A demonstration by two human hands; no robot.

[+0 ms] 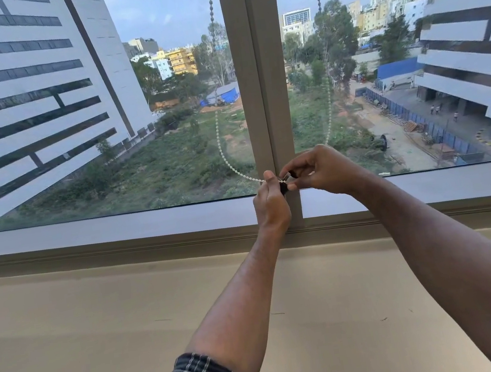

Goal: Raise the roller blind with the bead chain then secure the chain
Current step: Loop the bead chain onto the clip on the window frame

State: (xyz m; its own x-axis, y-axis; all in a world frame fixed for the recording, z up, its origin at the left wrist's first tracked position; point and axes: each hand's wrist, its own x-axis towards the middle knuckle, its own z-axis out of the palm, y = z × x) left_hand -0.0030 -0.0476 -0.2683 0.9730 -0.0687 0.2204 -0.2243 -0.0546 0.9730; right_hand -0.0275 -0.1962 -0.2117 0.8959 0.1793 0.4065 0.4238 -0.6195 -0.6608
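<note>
The left hand [270, 202] is pinching the thin white bead chain [223, 154] between thumb and curled fingers, right where the loop is bottoming out against the grey vertical window mullion [259, 72]. The right hand [324, 170] is closing its fingertips on a small dark clip-like fitting [287, 179] at the same spot — the two hands are nearly touching, low on the mullion, just above the sill. From the grip, the chain is running up and left in a slack curve, while its other strand is rising behind the right hand to the right of the mullion; both are climbing out of view at the top. No blind fabric is showing over the glass, so the raising looks done and the securing is under way. The risk, I'd say, is the beads slipping out of the pinch before they are seated in the fitting, since the left strand is hanging loose and the fitting is mostly hidden by fingers.
</note>
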